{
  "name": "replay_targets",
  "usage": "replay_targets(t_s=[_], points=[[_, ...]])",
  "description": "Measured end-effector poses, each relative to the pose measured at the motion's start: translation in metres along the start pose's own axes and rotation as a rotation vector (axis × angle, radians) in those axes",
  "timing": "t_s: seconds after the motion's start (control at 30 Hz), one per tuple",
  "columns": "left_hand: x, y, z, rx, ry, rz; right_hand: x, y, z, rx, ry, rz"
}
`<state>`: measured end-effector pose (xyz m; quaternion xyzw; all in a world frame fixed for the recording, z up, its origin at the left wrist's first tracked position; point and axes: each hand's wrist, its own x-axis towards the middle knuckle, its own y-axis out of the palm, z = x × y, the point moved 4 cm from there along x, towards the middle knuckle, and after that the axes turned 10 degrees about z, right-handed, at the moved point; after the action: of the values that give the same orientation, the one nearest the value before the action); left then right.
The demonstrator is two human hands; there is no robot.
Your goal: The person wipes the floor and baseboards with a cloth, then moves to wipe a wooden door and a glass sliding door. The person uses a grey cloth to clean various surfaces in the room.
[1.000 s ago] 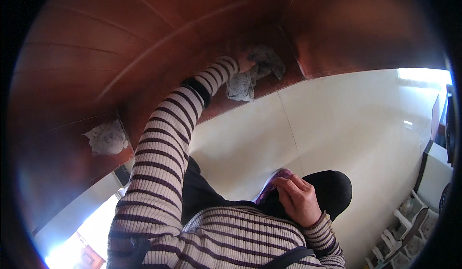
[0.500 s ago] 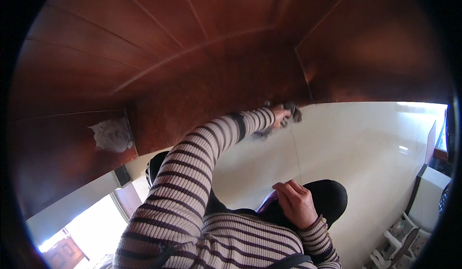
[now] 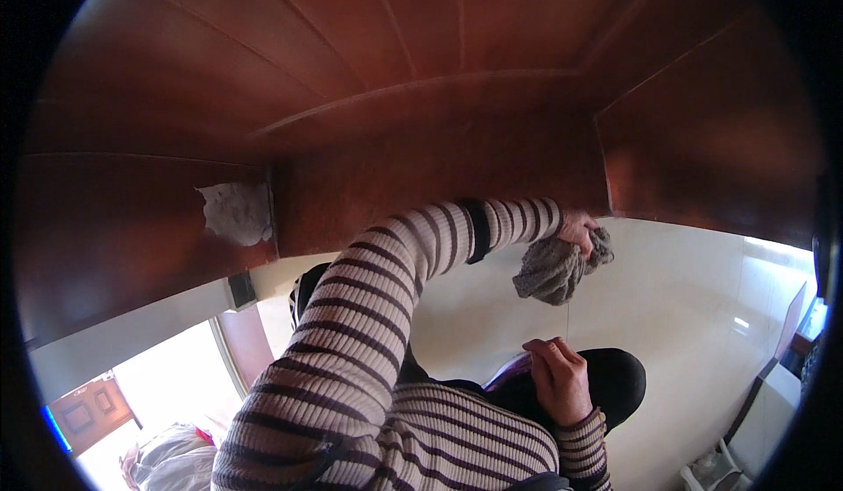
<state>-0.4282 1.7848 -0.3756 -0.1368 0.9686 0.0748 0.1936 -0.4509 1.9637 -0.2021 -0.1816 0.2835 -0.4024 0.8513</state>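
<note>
My left hand [image 3: 577, 231] grips a crumpled grey-brown cloth [image 3: 557, 268] at the lower edge of a dark red-brown wooden panel [image 3: 421, 170]. The left arm reaches across in front of me, in a striped ribbed sleeve, and most of the cloth hangs below the fingers over the pale floor. My right hand [image 3: 562, 379] rests by my bent, dark-trousered knee [image 3: 615, 386], its fingers curled in. What lies inside those fingers, if anything, is hidden. Beside it shows a sliver of something purple [image 3: 512, 368], mostly covered.
Wooden panels surround the upper view, with a pale torn patch [image 3: 237, 213] on the left one. Shiny cream floor [image 3: 676, 315] stretches below. At lower left are a bright opening, a brown panelled door [image 3: 92, 414] and a pale bundle [image 3: 173, 460]. White items [image 3: 713, 472] sit at lower right.
My left hand has shifted slightly right along the wood's lower edge. The cloth, blurred and partly covered before, now hangs in fuller view. My view has shifted a little; my right hand stays at the knee.
</note>
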Motion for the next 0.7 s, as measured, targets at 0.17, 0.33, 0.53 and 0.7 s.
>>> replay_targets(t_s=[0.17, 0.33, 0.53, 0.7], points=[[-0.026, -0.011, -0.01, 0.018, -0.01, -0.24, -0.024, 0.008, 0.007, 0.041, 0.032, -0.026], [-0.069, -0.012, -0.012, -0.331, 0.006, -0.402, -0.06, 0.018, 0.02, 0.23, 0.176, -0.032], [-0.125, -0.065, 0.024, -0.344, -0.136, -0.608, -0.075, 0.005, 0.032, 0.323, 0.289, 0.026], [-0.211, -0.132, 0.11, -0.519, -0.292, -1.0, -0.068, -0.008, 0.033, 0.521, 0.367, 0.168]])
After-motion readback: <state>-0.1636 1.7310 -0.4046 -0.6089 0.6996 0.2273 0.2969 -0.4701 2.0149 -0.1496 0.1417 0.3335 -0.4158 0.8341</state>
